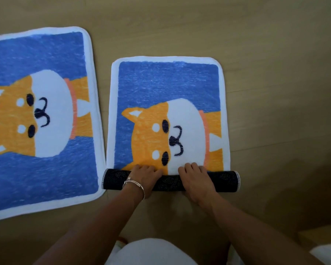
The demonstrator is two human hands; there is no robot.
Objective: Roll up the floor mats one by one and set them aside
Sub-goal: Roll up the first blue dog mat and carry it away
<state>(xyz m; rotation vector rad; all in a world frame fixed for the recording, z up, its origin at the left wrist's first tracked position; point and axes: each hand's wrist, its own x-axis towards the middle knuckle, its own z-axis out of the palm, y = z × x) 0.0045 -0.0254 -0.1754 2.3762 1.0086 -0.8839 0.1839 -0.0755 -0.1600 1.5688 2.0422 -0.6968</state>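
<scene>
Left hand (pixel 145 175): palm down on the roll (pixel 225 180), fingers curled over its far side, gripping left of centre.
Right hand (pixel 195 178): same grip right of centre, likely spaced apart so the tube turns evenly.
Right shiba mat (pixel 168 83): near end wound dark backing outward, the rest flat on the wooden floor (pixel 275 73).
Left shiba mat (pixel 36 111): flat, unrolled, just beside the roll's left end, where it could snag.
Bracelet (pixel 134 183): on the left wrist.

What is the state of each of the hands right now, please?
Left hand: fingers curled over the mat roll, gripping it.
Right hand: fingers curled over the same roll, gripping it.
</scene>
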